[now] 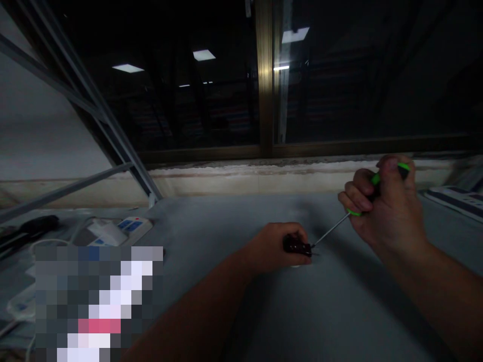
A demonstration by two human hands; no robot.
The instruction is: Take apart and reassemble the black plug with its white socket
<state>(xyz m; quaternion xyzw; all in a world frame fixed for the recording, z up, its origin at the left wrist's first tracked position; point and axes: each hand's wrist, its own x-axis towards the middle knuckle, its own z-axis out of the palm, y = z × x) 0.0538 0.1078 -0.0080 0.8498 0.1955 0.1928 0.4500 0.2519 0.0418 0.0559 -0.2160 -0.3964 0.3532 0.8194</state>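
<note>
My right hand (388, 201) is wrapped round the green and black handle of a screwdriver (332, 230). The thin metal shaft slants down to the left, and its tip meets the end of a small dark block (297, 246) with light round spots along its side. That block is held between the curled fingers and thumb of my left hand (277, 244), low over the grey table. A thin pin or wire seems to stick out at its right end. Something white shows under my left thumb. The block's exact kind cannot be made out in the dim light.
A grey table (211, 221) reaches to a low ledge beneath a dark window (188, 110). At left are a white power strip (138, 227), cables and a metal frame (109, 130). Another power strip (458, 201) lies at far right. A pixelated patch hides the lower left.
</note>
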